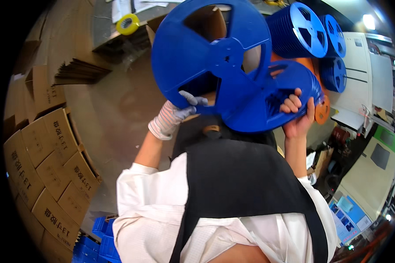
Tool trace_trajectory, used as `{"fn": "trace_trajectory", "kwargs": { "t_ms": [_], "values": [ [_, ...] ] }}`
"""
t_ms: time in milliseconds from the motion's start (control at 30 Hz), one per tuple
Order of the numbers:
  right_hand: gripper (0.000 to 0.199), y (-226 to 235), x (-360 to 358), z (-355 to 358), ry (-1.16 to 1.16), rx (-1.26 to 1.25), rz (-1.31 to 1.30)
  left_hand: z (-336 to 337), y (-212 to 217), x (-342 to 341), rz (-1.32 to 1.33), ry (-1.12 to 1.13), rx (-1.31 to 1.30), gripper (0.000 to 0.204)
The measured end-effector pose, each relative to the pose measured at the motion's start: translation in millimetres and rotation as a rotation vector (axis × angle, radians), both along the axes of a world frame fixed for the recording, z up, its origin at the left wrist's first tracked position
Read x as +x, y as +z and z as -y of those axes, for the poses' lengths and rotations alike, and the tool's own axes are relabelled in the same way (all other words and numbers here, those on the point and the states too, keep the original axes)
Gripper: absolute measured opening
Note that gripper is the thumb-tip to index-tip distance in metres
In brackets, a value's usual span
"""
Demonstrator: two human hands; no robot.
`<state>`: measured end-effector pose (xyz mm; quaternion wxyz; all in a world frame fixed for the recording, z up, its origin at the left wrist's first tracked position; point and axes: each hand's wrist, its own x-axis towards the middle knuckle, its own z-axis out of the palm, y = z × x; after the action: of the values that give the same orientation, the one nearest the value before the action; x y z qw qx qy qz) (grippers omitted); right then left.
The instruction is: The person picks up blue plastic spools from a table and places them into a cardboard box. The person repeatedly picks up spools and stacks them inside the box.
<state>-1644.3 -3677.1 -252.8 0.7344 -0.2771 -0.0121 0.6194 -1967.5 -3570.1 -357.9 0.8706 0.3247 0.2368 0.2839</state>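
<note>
My left hand [176, 113], in a striped knit glove, is closed on the lower rim of a large blue plastic reel [173, 55]. The reel stands tilted up in front of me, with wide cut-outs around its hub. My bare right hand [297, 115] grips the edge of several blue reels [245, 116] nested together, its fingers hooked over through a cut-out. These reels lean to the right and overlap the large one, so I cannot tell how far the two are apart. Part of an open cardboard box [213, 24] shows through the large reel's cut-outs.
Stacked blue reels [289, 35] stand at the far right, near an orange surface [309, 65]. Printed cardboard boxes [48, 166] are piled at the left, with flattened cartons [81, 72] behind. A yellow tape roll [127, 24] sits on the far bench. Blue crates [92, 247] are at lower left.
</note>
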Motion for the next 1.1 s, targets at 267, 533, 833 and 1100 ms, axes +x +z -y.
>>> {"fn": "trace_trajectory", "kwargs": {
  "t_ms": [267, 533, 833, 1100],
  "values": [
    [0.032, -1.2, -3.0, 7.5, -0.063, -0.090, 0.068, 17.2, -15.0, -27.7, 0.225, 0.248, -0.355, 0.025],
    [0.032, -5.7, 0.0, 0.7, -0.014, -0.079, 0.046, 12.6, -20.3, -36.7, 0.242, 0.288, -0.380, 0.027],
    [0.032, -7.0, 1.8, -1.5, -0.022, -0.106, 0.078, 0.1, -36.2, -34.6, -0.320, 0.377, -0.221, 0.027],
    [0.032, -8.0, -0.8, -1.1, -0.018, -0.105, 0.090, -16.2, -139.9, -12.6, -1.544, 0.064, 0.397, 0.039]
  ]
}}
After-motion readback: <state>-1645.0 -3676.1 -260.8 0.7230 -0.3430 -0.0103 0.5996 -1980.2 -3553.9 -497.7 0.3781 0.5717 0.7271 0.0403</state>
